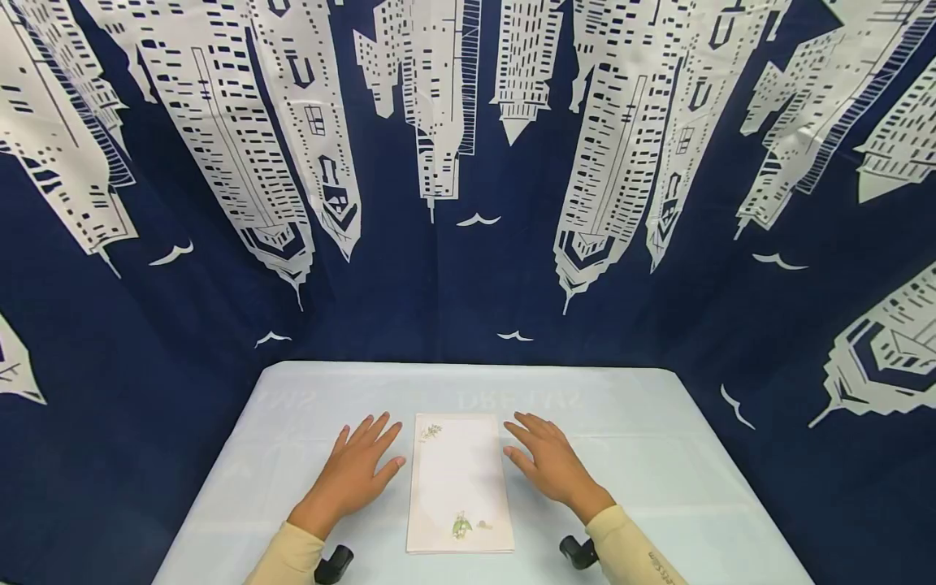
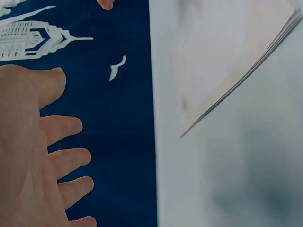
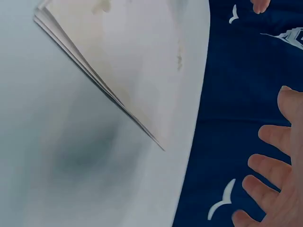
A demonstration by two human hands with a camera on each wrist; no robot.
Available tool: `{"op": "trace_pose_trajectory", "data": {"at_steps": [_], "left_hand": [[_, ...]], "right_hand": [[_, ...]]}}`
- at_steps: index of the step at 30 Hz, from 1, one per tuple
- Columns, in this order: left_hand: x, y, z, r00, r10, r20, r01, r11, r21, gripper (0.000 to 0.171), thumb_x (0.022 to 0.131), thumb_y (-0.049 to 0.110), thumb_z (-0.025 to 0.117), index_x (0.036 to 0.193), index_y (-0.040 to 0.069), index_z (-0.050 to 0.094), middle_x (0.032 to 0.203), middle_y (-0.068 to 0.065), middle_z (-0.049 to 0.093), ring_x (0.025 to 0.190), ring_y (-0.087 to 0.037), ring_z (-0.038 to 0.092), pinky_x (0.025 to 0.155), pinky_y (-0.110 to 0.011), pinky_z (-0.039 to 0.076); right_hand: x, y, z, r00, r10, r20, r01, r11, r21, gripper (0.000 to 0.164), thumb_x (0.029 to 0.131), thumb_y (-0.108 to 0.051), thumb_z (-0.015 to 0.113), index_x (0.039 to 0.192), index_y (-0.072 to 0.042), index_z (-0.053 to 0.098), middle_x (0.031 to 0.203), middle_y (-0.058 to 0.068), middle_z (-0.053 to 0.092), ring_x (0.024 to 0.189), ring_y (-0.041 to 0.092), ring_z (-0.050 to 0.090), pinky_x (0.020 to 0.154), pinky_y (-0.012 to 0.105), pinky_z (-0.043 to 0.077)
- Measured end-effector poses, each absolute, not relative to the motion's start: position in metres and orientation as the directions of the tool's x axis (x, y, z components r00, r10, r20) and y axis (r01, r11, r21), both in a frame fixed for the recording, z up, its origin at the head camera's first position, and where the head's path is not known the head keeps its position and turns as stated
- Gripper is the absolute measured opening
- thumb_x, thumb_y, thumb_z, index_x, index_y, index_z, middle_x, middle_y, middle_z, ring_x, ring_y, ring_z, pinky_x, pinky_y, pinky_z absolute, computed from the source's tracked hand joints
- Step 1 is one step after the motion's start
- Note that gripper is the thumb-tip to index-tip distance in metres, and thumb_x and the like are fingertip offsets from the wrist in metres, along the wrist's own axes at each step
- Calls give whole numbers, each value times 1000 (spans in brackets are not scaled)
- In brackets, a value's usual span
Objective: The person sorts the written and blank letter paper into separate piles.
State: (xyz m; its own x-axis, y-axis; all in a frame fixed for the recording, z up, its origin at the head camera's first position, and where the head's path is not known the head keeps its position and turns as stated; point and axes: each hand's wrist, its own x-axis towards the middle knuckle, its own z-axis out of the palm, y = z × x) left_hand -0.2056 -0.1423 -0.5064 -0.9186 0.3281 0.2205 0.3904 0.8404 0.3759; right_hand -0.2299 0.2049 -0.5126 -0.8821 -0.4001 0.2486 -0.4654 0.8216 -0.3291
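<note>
A thin stack of pale paper sheets [image 1: 459,483] lies flat in the middle of the white table, its top sheet printed with small green plant motifs at two corners. To its left, my left hand [image 1: 354,471] hovers with fingers spread and straight, holding nothing. On the other side, my right hand [image 1: 548,461] is held the same way, its thumb toward the paper's right edge. Both wrist views show the layered edge of the paper stack [image 2: 246,71], with the left palm [image 2: 23,156] and the right palm [image 3: 289,189] apart from it.
The white table [image 1: 636,439] has a rounded far edge. Behind it hangs a dark blue cloth [image 1: 439,284] printed with white upside-down buildings and birds. Black wrist mounts [image 1: 334,564] sit below each forearm, which wear pale yellow sleeves [image 1: 630,548].
</note>
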Motion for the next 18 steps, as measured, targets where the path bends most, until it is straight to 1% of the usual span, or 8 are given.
{"op": "trace_pose_trajectory", "data": {"at_steps": [2,5,8,13,15,18], "left_hand": [[-205,-138,-515,-929,307,208,369,827,425,56,102,38,59,147,7,53,156,-19,42,145,-43,34,114,-66,23],[-205,-130,-529,-951,253,179,309,820,483,53,101,34,62,143,3,56,150,-22,48,139,-45,43,110,-64,33],[-204,-122,-541,-974,178,137,224,812,538,50,99,30,65,137,-2,59,140,-24,57,130,-45,52,104,-62,42],[-199,-110,-559,-994,80,80,112,777,619,48,97,25,67,130,-9,61,126,-27,65,119,-46,60,99,-60,47],[-196,-107,-566,-997,51,56,75,769,635,48,96,24,68,128,-10,61,123,-28,66,117,-46,62,97,-60,48],[-193,-102,-574,-999,6,37,29,756,654,47,95,23,68,128,-11,61,121,-29,67,115,-47,62,96,-60,49]], "right_hand": [[-228,203,-519,-897,-377,232,-439,821,-365,50,104,-40,57,141,-9,60,150,15,51,140,37,43,112,60,33],[-225,198,-529,-931,-314,185,-364,821,-439,48,102,-37,60,139,-6,61,146,16,54,136,38,48,109,58,38],[-223,192,-540,-963,-232,138,-270,826,-495,45,101,-33,64,135,-3,63,139,17,60,126,37,57,104,56,45],[-219,185,-560,-988,-133,83,-157,824,-545,41,96,-25,70,126,3,66,122,19,68,105,34,69,89,50,55],[-217,183,-566,-991,-112,70,-132,814,-565,41,95,-23,72,123,6,67,114,20,71,101,34,70,85,49,57],[-214,180,-577,-996,-79,46,-91,802,-591,41,93,-21,73,121,8,66,109,20,72,98,34,70,83,48,58]]}}
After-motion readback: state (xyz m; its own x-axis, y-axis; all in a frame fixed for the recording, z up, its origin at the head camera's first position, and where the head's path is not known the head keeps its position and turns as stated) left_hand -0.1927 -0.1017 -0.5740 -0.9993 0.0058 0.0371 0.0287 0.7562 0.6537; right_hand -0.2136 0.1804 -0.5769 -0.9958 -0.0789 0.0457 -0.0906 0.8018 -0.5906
